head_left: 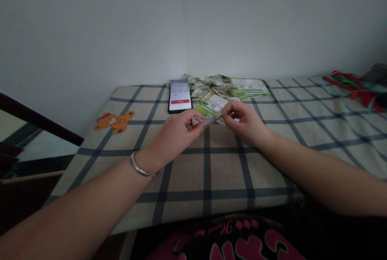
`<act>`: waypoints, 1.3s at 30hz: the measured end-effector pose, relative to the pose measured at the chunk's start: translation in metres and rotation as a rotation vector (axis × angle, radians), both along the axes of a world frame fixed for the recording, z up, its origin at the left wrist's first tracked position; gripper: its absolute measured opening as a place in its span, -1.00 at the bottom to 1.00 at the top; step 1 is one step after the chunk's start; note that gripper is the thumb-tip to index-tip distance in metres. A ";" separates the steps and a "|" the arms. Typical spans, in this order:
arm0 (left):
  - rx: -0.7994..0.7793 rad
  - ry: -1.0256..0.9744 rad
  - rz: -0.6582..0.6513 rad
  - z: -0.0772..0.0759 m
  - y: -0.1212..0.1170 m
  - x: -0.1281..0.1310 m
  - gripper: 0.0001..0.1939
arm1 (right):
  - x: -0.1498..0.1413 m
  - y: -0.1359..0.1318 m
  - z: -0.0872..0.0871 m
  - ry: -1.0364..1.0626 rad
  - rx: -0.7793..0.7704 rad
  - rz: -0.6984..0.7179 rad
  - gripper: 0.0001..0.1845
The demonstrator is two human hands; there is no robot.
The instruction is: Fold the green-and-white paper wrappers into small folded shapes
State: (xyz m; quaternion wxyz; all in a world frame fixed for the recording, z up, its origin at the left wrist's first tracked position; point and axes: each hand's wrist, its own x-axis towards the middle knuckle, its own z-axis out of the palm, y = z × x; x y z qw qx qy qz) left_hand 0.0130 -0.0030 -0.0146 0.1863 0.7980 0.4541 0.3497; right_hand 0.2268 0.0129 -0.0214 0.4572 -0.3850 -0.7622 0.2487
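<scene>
My left hand [175,135] and my right hand [243,122] meet over the middle of a checked cloth surface [211,163]. Both pinch the same small folded paper strip [206,121], the left at its left end, the right at its right end. A silver bangle [138,166] circles my left wrist. Just behind the hands lies a heap of green and white printed paper leaflets [223,90], some flat, some folded into small pieces.
A phone [180,98] with a lit screen and a red button lies left of the leaflets. An orange bear print [114,121] marks the cloth's left side. Red and green ribbons [353,84] lie at the far right. The wall stands close behind.
</scene>
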 end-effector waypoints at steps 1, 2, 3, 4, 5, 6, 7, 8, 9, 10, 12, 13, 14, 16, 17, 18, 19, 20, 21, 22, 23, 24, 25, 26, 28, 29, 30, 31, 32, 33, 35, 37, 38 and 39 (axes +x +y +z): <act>-0.008 0.002 -0.010 0.000 0.001 0.000 -0.85 | 0.000 0.000 0.000 -0.005 0.002 -0.012 -0.92; -0.014 0.008 -0.016 0.000 0.001 -0.001 -0.85 | 0.001 0.001 0.001 -0.014 0.007 -0.020 -0.92; -0.021 0.015 -0.016 0.000 0.001 -0.001 -0.85 | 0.001 0.001 0.001 -0.027 0.016 -0.026 -0.92; -0.027 0.022 -0.011 0.000 0.001 -0.001 -0.85 | 0.001 0.002 0.000 -0.042 0.023 -0.031 -0.92; -0.034 0.027 -0.003 -0.001 0.002 0.000 -0.85 | 0.001 0.002 0.000 -0.057 0.029 -0.034 -0.93; -0.042 0.026 0.006 -0.002 0.002 0.000 -0.85 | 0.001 0.002 -0.001 -0.068 0.032 -0.037 -0.95; -0.051 0.017 0.013 -0.004 0.003 0.000 -0.85 | 0.001 0.002 -0.002 -0.072 0.033 -0.045 -0.95; -0.060 -0.002 0.015 -0.005 0.004 0.000 -0.85 | 0.001 0.002 -0.002 -0.070 0.035 -0.055 -0.91; -0.071 -0.030 0.014 -0.008 0.005 0.000 -0.84 | 0.001 0.002 -0.003 -0.070 0.046 -0.065 -0.87; -0.083 -0.069 0.005 -0.010 0.006 0.000 -0.82 | 0.001 0.001 -0.003 -0.085 0.073 -0.075 -0.83; -0.104 -0.169 -0.020 -0.014 0.008 0.000 -0.75 | 0.001 -0.002 -0.002 -0.172 0.176 -0.074 -0.84; -0.118 -0.215 -0.034 -0.015 0.009 0.000 -0.71 | 0.001 -0.004 -0.001 -0.231 0.236 -0.058 -0.86; -0.134 -0.253 -0.049 -0.016 0.009 0.000 -0.68 | 0.001 -0.005 0.000 -0.291 0.292 -0.032 -0.88; -0.171 -0.305 -0.077 -0.016 0.010 0.001 -0.68 | 0.000 -0.008 0.001 -0.388 0.366 0.033 -0.89; -0.190 -0.318 -0.087 -0.016 0.010 0.002 -0.70 | 0.000 -0.009 0.001 -0.420 0.385 0.063 -0.88; -0.202 -0.324 -0.093 -0.015 0.010 0.002 -0.72 | -0.001 -0.010 0.001 -0.449 0.399 0.082 -0.86; -0.205 -0.326 -0.098 -0.014 0.009 0.003 -0.75 | -0.001 -0.010 0.001 -0.482 0.413 0.095 -0.83; -0.201 -0.325 -0.099 -0.013 0.010 0.004 -0.78 | -0.001 -0.011 0.000 -0.516 0.428 0.102 -0.81; -0.194 -0.321 -0.101 -0.012 0.010 0.004 -0.81 | -0.001 -0.011 0.000 -0.549 0.445 0.102 -0.79; -0.185 -0.316 -0.103 -0.011 0.010 0.004 -0.83 | -0.001 -0.011 0.000 -0.580 0.462 0.097 -0.77; -0.174 -0.311 -0.103 -0.011 0.010 0.004 -0.84 | -0.001 -0.012 0.001 -0.606 0.480 0.089 -0.77; -0.163 -0.307 -0.099 -0.011 0.010 0.004 -0.84 | -0.001 -0.012 0.001 -0.623 0.496 0.081 -0.76; -0.152 -0.300 -0.093 -0.011 0.010 0.004 -0.83 | -0.001 -0.012 0.002 -0.634 0.508 0.072 -0.76; -0.137 -0.292 -0.086 -0.011 0.010 0.003 -0.83 | -0.001 -0.013 0.002 -0.640 0.518 0.062 -0.76; -0.121 -0.267 -0.078 -0.011 0.009 0.002 -0.84 | -0.001 -0.013 0.003 -0.657 0.535 0.043 -0.76; -0.120 -0.256 -0.077 -0.010 0.008 0.002 -0.85 | -0.001 -0.013 0.004 -0.665 0.541 0.036 -0.76; -0.125 -0.248 -0.079 -0.010 0.007 0.002 -0.85 | -0.001 -0.013 0.004 -0.672 0.544 0.032 -0.76; -0.131 -0.249 -0.086 -0.009 0.007 0.002 -0.84 | 0.000 -0.013 0.005 -0.676 0.543 0.027 -0.76; -0.137 -0.256 -0.097 -0.009 0.006 0.002 -0.81 | 0.000 -0.013 0.005 -0.679 0.541 0.025 -0.76; -0.141 -0.268 -0.112 -0.009 0.006 0.002 -0.78 | 0.001 -0.013 0.005 -0.685 0.537 0.023 -0.75; -0.127 -0.279 -0.125 -0.009 0.006 0.002 -0.72 | 0.002 -0.013 0.006 -0.701 0.536 0.013 -0.74; -0.097 -0.250 -0.103 -0.010 0.006 0.003 -0.71 | 0.003 -0.012 0.006 -0.717 0.531 0.010 -0.73; -0.079 -0.228 -0.086 -0.010 0.006 0.003 -0.72 | 0.004 -0.012 0.006 -0.721 0.524 0.013 -0.73; -0.063 -0.208 -0.070 -0.010 0.007 0.003 -0.73 | 0.004 -0.012 0.006 -0.720 0.514 0.016 -0.73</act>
